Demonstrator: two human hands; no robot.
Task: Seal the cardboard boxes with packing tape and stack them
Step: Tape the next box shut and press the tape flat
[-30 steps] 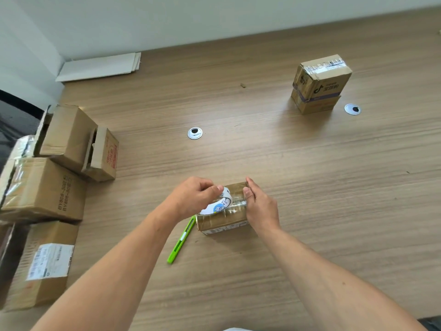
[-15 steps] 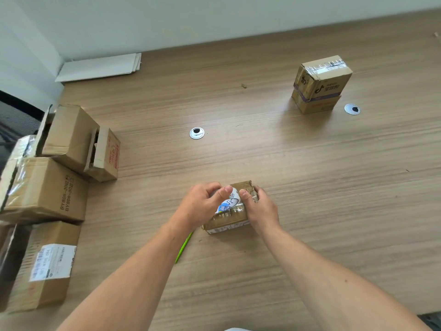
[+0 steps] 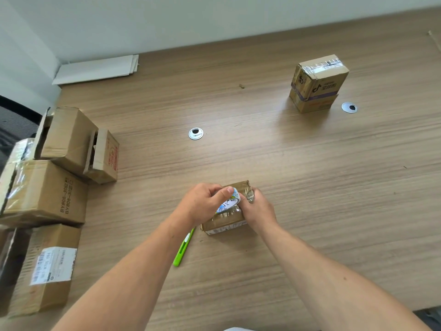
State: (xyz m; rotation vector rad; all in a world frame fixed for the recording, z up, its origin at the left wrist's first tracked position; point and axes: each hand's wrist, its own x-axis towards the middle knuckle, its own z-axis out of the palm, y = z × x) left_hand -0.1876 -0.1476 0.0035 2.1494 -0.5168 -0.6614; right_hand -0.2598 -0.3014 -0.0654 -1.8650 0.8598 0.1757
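Note:
A small brown cardboard box lies on the wooden table in front of me. My left hand grips a roll of clear packing tape with a white and blue core, held on top of the box. My right hand rests against the box's right side, its fingers curled at the tape end near the top edge. Two sealed boxes stand stacked at the far right of the table.
Several larger cardboard boxes crowd the table's left edge, some with open flaps. A green utility knife lies just left of the small box. Two cable grommets sit in the tabletop. Flat white sheets lie at the back left.
My hands have drawn closer together over the small box. The tape roll has shifted right toward my right hand, whose fingers have curled onto the top edge.

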